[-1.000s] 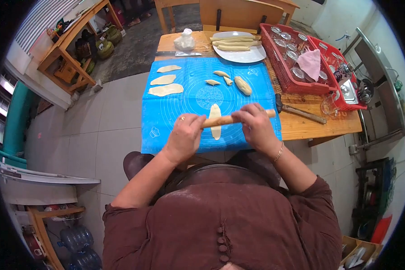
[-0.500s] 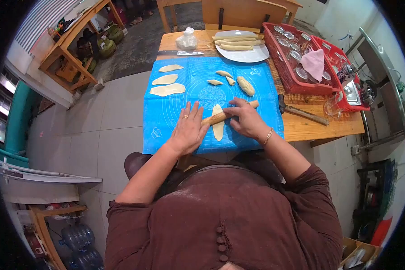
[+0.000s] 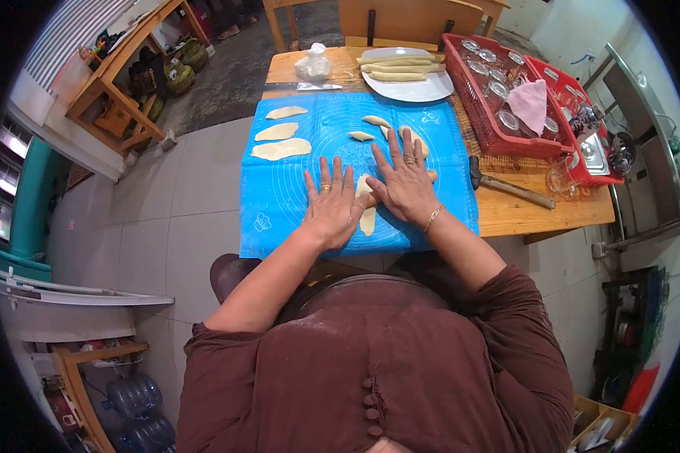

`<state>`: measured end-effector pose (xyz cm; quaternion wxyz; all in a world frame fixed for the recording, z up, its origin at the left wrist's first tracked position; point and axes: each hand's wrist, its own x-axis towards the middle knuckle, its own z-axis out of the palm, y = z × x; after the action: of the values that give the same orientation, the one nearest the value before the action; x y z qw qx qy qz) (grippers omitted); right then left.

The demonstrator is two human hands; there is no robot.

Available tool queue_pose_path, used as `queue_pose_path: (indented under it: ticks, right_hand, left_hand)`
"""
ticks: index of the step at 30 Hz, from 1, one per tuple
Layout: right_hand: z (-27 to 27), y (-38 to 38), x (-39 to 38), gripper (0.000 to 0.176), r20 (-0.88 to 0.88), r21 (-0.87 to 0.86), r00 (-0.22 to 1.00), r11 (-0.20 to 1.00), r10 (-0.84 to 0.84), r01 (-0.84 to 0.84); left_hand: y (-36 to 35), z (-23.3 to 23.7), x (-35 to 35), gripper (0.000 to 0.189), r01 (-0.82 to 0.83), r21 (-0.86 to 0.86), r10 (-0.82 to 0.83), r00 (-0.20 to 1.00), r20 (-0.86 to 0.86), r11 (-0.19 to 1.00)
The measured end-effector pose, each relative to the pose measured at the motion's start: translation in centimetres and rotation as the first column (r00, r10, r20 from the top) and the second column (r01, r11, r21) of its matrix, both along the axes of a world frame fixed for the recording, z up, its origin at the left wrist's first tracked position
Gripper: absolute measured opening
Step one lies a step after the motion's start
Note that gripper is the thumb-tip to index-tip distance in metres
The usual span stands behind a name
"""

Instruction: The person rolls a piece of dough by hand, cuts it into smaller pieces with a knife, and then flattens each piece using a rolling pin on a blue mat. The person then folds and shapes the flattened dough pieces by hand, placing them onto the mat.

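Both palms lie flat over a wooden rolling pin [image 3: 433,175], mostly hidden beneath them. My left hand [image 3: 334,208] has its fingers spread on the pin's left part. My right hand [image 3: 406,185], fingers spread too, covers the right part. Under the pin, between the hands, a dough strip [image 3: 367,222] lies lengthwise on the blue mat [image 3: 272,204]. Flattened dough pieces [image 3: 281,149] are at the mat's upper left. Small dough bits [image 3: 361,137] and a thicker dough lump [image 3: 421,143], partly behind my right fingers, lie above the hands.
Behind the mat are a knotted bag [image 3: 313,66], a knife [image 3: 319,87] and a white plate [image 3: 412,92] with dough rolls. Right of them stands a red basket [image 3: 499,136] of glasses with a pink cloth [image 3: 529,104]. A hammer-like tool [image 3: 514,189] lies beside the mat.
My right hand has flattened and stretched its fingers forward over the pin, partly covering the dough lump. My left hand has shifted slightly right, onto the pin.
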<state>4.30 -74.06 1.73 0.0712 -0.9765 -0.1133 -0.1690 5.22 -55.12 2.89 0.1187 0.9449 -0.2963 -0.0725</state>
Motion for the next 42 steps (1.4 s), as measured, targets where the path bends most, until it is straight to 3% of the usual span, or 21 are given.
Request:
queue_pose_path:
  ticks: [5, 13, 21, 25, 27, 32, 36, 38, 42]
  right_hand:
    - [0.7, -0.4, -2.1, 0.066, -0.101, -0.024, 0.995, 1.000, 0.003, -0.006]
    - [0.7, -1.0, -5.5, 0.075, -0.111, -0.026, 0.993, 0.998, 0.050, -0.053]
    - [1.0, -1.6, -8.5, 0.077, -0.158, -0.028, 0.983, 0.994, 0.095, -0.101]
    - [0.7, -2.0, -9.3, 0.068, -0.155, 0.022, 0.981, 0.993, 0.115, -0.113]
    - [0.2, -2.5, -9.8, 0.064, -0.139, 0.055, 0.982, 0.991, 0.126, -0.119]
    - [0.1, -2.7, -10.6, 0.030, 0.099, 0.206, 0.980, 0.960, 0.170, -0.187]
    - [2.7, -2.2, -10.3, 0.027, 0.040, 0.327, 0.978, 0.922, 0.205, -0.207]
    - [4.4, -1.6, -9.7, 0.025, 0.079, 0.345, 0.988, 0.927, 0.130, -0.150]
    - [3.5, -1.6, -6.9, 0.028, 0.080, 0.380, 0.992, 0.917, 0.095, -0.118]
  left_hand:
    - [-0.1, 1.4, -1.4, 0.070, 0.071, 0.024, -0.070, 0.996, -0.047, 0.997]
    - [0.5, 1.8, -4.2, 0.073, 0.182, 0.057, -0.181, 0.983, -0.020, 0.982]
    - [1.4, 1.1, -5.8, 0.070, 0.332, -0.057, -0.331, 0.943, 0.025, 0.942]
    - [2.2, 1.1, -5.7, 0.066, 0.366, -0.108, -0.364, 0.931, 0.037, 0.924]
    - [2.8, 0.9, -5.6, 0.052, 0.294, -0.172, -0.265, 0.949, 0.169, 0.940]
    - [4.2, 1.3, -5.5, 0.030, 0.287, -0.285, -0.232, 0.949, 0.212, 0.915]
    - [4.2, 1.9, -4.6, 0.022, 0.276, -0.390, -0.206, 0.955, 0.213, 0.879]
    - [4.1, 3.1, -3.2, 0.022, 0.280, -0.400, -0.200, 0.952, 0.231, 0.873]
    - [3.4, 3.6, 0.2, 0.023, 0.286, -0.387, -0.171, 0.937, 0.306, 0.876]
